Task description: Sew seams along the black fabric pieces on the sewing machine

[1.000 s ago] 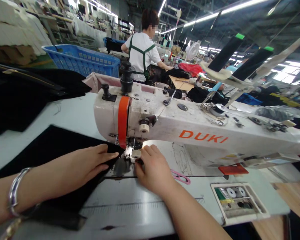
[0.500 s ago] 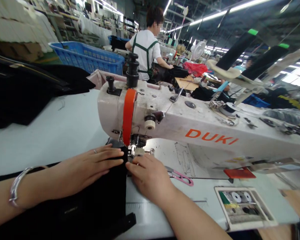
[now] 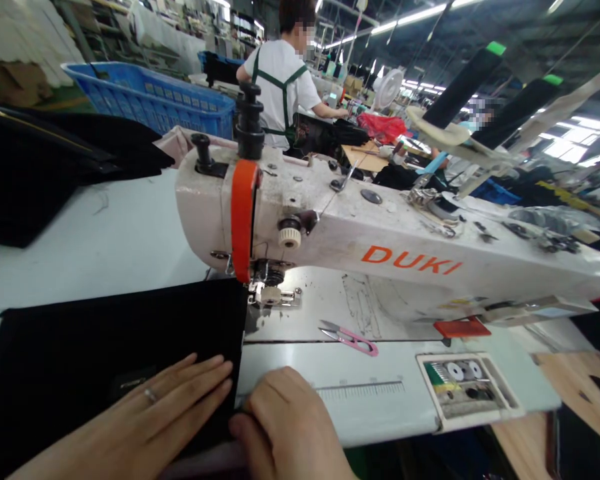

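Observation:
Black fabric [image 3: 130, 340] covers the left front of the pale table, its right edge running down from beside the needle area of the white sewing machine [image 3: 320, 220]. My left hand [image 3: 165, 407] lies flat on the fabric, fingers extended toward its right edge and a ring on one finger. Curled at the lower right edge of the cloth, my right hand [image 3: 285, 420] pinches that edge between thumb and fingers. The presser foot [image 3: 267, 297] shows at the fabric's upper right corner. Pink thread snips [image 3: 353, 339] lie on the machine bed.
More black fabric [image 3: 45, 167] is heaped at the left, near a blue basket [image 3: 155, 100]. A person [image 3: 285, 87] in a white shirt stands beyond the machine. A bobbin tray [image 3: 470, 390] is set into the table at right; thread cones [image 3: 465, 87] stand above.
Both hands have moved down toward me, away from the needle area. More of the fabric's upper part shows now. The camera view has shifted slightly.

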Motion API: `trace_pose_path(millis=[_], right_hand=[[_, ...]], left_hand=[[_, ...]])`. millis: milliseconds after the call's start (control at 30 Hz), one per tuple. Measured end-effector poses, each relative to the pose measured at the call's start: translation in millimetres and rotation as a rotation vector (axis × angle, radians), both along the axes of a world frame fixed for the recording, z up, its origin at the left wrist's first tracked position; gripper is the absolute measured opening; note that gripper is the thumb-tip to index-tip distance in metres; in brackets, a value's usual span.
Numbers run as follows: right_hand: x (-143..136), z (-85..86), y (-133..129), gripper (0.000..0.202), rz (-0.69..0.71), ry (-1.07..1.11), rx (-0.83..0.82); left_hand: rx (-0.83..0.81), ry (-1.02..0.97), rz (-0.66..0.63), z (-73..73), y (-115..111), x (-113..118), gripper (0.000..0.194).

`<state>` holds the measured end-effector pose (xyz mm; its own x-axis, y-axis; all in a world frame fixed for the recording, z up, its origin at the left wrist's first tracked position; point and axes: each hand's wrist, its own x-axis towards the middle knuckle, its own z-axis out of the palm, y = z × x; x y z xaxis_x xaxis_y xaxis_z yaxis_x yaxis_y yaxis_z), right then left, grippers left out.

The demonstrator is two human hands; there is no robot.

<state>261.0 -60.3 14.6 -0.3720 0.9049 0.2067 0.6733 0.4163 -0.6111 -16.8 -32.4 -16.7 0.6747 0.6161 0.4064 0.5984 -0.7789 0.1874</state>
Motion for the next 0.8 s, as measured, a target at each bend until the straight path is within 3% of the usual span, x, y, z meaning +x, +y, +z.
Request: trace_pose_path(millis=[100, 200, 333, 800], right_hand=[[2.3, 3.1, 4.1, 0.025, -0.011, -0.062, 0.079], [6.5, 16.0, 18.7, 0.018, 0.016, -0.122, 0.196], [9.2, 24.4, 37.1, 0.014, 0.162, -0.195, 0.27], [9.2, 23.7, 89.3, 0.024, 0.17, -0.404, 0.203]], left_hand=[[0.106, 0.039, -0.018, -11.1, -16.8, 9.1, 0.072], [0.18, 0.105, -0.03, -9.6, -10.3, 9.3, 0.074], [0.188, 0.135, 0.01, -5.5, 2.6, 6.8, 0.068], [0.163, 0.059, -0.15, 22.6, 86.3, 17.3, 0.039]])
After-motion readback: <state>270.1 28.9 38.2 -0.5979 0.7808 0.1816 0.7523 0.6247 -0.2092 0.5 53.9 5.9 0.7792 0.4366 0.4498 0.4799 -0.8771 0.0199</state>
